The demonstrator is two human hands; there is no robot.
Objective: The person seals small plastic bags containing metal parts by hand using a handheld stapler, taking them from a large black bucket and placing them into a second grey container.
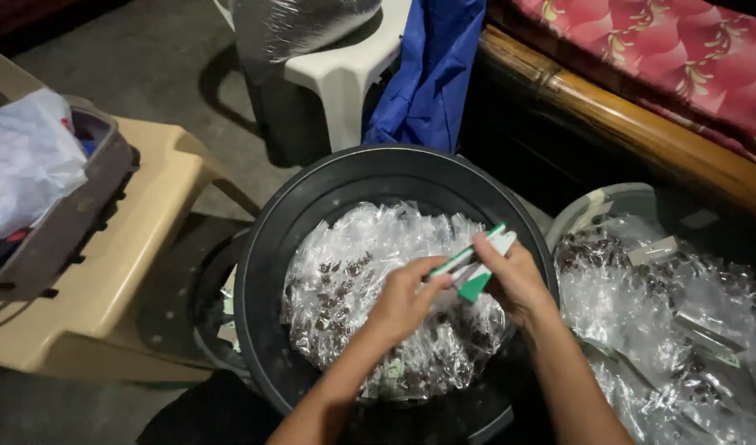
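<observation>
We pinch the green and white card point(477, 262) tight with our left hand point(405, 303) and right hand point(516, 280), and pulling too hard might rip it.

Your left hand point(402, 305) and right hand point(518, 276) are bare, no gloves, rings or watch; both forearms show uncovered, with no sleeves in view.

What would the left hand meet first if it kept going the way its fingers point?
The green-and-white card its fingertips already pinch, then the right hand just beyond, over the black tub. Depth between them is unclear.
</observation>
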